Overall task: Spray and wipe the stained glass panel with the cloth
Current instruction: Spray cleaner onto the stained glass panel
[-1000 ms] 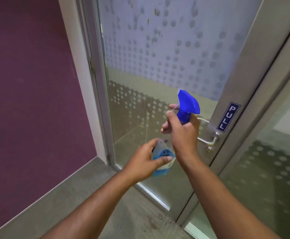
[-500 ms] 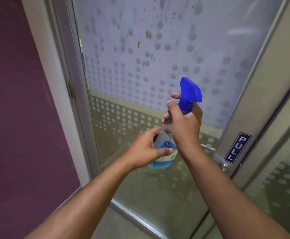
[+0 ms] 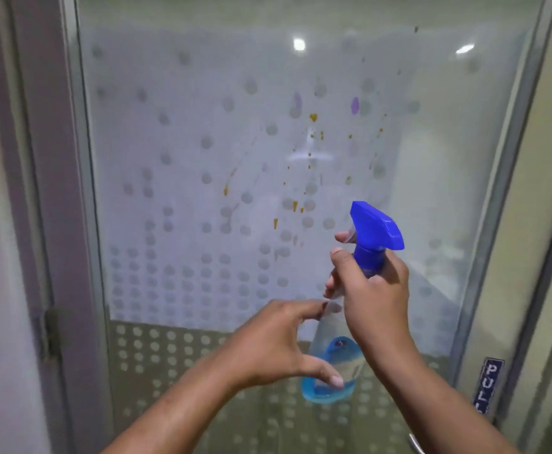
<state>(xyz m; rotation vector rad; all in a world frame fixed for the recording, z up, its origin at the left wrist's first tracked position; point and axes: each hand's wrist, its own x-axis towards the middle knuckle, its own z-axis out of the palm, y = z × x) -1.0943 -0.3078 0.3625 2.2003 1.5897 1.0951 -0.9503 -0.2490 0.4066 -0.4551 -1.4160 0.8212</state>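
a clear spray bottle with a blue trigger head (image 3: 371,231) is gripped at the neck by the right hand (image 3: 374,299); the left hand (image 3: 278,342), its grip apart, cups the base before the frosted, dotted glass panel (image 3: 202,158) flecked with yellow stains (image 3: 313,117).

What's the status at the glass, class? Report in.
Right hand gripping sprayer neck, nozzle toward glass. Left hand open beside the bottle base. Yellow and purple stains unwiped. No cloth visible; nothing blocking.

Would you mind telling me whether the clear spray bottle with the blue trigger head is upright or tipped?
Upright: the clear spray bottle's blue trigger head sits directly above its base, right hand gripping the neck.
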